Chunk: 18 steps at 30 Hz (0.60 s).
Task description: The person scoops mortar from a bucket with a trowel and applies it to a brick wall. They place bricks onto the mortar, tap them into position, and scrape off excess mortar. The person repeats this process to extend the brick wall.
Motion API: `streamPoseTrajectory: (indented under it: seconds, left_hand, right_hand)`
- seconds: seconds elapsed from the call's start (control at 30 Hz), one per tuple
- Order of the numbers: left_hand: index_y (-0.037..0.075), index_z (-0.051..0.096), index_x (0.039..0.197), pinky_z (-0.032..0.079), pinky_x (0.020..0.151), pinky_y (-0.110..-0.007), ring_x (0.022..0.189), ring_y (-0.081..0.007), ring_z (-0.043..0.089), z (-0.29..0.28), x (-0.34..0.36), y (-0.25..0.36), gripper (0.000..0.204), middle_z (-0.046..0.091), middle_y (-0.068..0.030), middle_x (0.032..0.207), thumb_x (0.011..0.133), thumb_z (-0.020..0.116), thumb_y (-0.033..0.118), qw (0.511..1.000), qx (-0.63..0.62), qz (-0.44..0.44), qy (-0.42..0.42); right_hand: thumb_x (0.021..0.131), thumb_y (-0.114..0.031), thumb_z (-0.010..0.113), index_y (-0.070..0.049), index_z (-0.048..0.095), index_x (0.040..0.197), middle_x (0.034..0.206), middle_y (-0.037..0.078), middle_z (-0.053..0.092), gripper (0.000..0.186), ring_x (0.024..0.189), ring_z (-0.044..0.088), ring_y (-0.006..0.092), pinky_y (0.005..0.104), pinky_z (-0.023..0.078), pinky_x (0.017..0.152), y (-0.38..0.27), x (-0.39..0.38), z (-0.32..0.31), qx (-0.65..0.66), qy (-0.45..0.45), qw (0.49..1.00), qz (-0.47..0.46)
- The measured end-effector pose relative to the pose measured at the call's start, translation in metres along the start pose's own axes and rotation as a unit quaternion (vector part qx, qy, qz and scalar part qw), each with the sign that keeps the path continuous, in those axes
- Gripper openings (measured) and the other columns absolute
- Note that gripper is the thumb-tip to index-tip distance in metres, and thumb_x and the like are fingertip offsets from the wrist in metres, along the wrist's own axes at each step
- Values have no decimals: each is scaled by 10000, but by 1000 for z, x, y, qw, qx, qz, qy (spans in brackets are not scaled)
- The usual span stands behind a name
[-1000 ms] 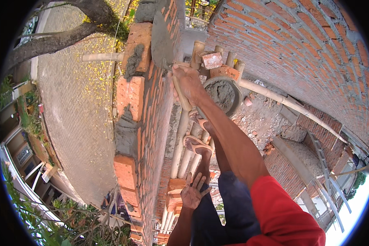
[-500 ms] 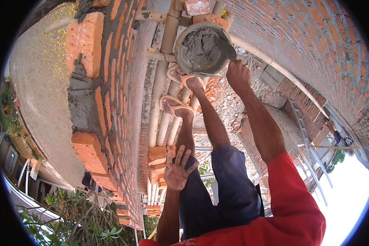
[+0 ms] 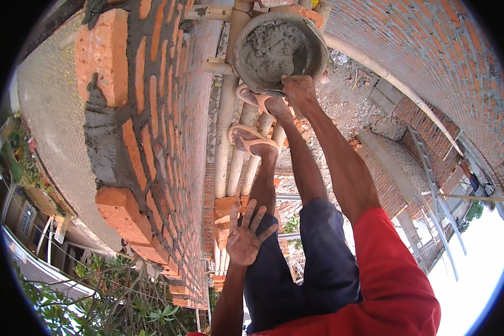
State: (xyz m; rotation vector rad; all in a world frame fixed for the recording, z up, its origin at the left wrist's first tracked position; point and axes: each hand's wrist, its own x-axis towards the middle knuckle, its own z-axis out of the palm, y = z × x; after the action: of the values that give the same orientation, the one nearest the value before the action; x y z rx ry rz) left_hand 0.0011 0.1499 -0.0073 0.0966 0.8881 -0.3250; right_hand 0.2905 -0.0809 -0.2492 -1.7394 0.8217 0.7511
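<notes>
My right hand (image 3: 300, 94) is closed around a trowel (image 3: 272, 91) at the near rim of a round bucket (image 3: 322, 61). Only a thin dark edge of the trowel shows beside my fist; its handle is hidden in my grip. Wet grey mortar (image 3: 274, 50) partly fills the bucket. Lower down, my left hand (image 3: 244, 241) is raised over my left thigh, palm showing and fingers spread, holding nothing. On the left, mortar (image 3: 106, 145) lies on top of a brick wall (image 3: 162, 140), between an upper brick (image 3: 102, 56) and a lower brick (image 3: 123, 213).
My sandalled feet stand on bamboo poles (image 3: 225, 134) beside the wall, high above rubble. Stacked bricks (image 3: 224, 210) lie on the poles near my left hand. Another brick wall (image 3: 420, 56) rises at the right. A leafy plant (image 3: 117, 291) grows at the lower left.
My right hand has moved left and slightly nearer along the bucket's rim. The trowel blade, broad over the mortar before, now shows only as an edge. My left hand stays spread.
</notes>
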Motion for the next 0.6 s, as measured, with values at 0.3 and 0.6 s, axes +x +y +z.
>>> streamPoseTrajectory:
  seconds: [0.3, 0.6]
  left_hand:
    - [292, 239, 1663, 298, 1168, -783, 1591, -405, 200, 9, 11, 7, 686, 156, -179, 1734, 1056, 559, 284, 1000, -5, -14, -5]
    - [301, 200, 1670, 324, 1177, -753, 1576, -381, 250, 18, 14, 2, 728, 193, -173, 1723, 1046, 575, 301, 999, 11, -35, 20]
  right_hand:
    - [1016, -323, 675, -19, 650, 732, 611, 25, 573, 416, 483, 503, 100, 291, 409, 435, 7, -37, -45, 45, 5, 999, 18]
    - [999, -300, 712, 30, 751, 908, 681, 43, 611, 345, 593, 522, 78, 296, 454, 547, 35, -88, -62, -6, 60, 994, -88]
